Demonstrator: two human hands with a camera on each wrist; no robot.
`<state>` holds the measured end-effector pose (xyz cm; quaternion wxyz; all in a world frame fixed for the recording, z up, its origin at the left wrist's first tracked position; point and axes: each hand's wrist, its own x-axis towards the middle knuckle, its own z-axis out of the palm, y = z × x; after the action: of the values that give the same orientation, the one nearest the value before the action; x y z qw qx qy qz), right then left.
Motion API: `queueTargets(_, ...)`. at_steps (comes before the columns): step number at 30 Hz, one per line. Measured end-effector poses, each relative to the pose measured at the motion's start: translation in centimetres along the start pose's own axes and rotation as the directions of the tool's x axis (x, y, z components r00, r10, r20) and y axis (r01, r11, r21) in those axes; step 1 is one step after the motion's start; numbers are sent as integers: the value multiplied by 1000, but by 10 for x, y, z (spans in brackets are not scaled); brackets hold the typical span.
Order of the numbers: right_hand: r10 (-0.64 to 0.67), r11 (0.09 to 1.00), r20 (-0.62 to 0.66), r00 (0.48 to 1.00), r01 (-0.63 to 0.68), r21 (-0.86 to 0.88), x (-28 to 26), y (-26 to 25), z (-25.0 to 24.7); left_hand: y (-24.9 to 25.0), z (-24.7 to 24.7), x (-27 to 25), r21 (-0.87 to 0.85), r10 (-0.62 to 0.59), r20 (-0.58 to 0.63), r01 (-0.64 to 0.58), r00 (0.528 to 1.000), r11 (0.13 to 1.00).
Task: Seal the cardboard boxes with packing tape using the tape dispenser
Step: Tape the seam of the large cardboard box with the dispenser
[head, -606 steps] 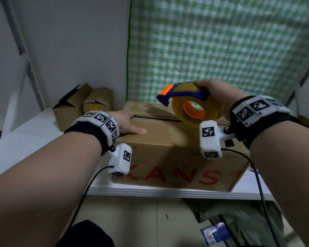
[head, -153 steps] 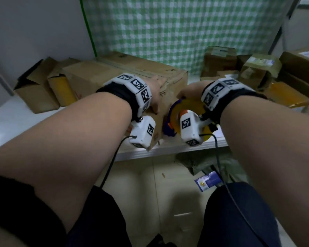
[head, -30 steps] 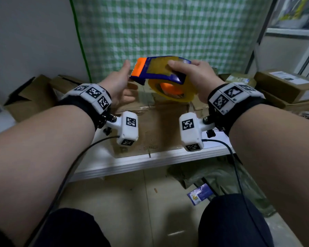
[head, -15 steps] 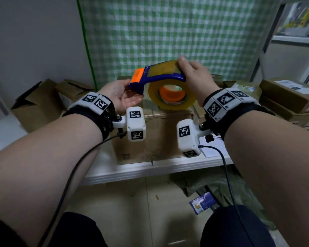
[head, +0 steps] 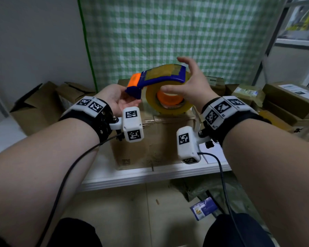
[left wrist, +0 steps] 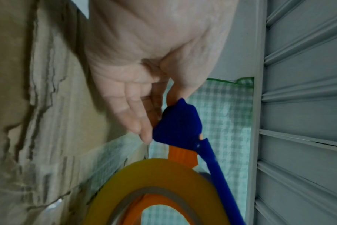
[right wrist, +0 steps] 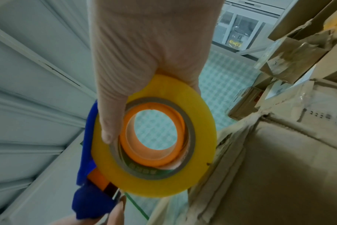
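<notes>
Now the tape dispenser [head: 161, 82] hangs above the cardboard box [head: 155, 136] on the desk [head: 150, 175], passing between hands. The left hand [head: 118, 98] pinches its blue nose, while the right hand [head: 191, 86], which gripped the top half a second ago, has its fingers spread wide, only the thumb lying on the yellow roll. Probably a regrip before laying tape; the box seam awaits.
</notes>
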<state>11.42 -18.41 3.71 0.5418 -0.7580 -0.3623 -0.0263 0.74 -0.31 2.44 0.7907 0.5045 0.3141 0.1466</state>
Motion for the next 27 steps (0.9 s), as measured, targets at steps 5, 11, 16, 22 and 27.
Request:
queueTargets(5,-118,944,-9,993,109,-312,5,0,5,4,2,-3,68,-27,-29,29,999,997)
queueTargets(11,-118,957,-38,992,104,-272,3,4,6,0,0,-2,128,12,-54,-5,998,992)
queueTargets(16,3,993,151,989,14,-115,8,-6,-5,-1,0,-4,192,50,-84,-33,995,981)
queueTargets(22,52,999,173,984,-52,-2,4,-7,-5,-4,2,-5,198,116,-101,-94,988,976)
queueTargets(27,96,984,193,976,-122,127,9,-8,-5,-5,1,-6,294,188,-116,-147,975,944)
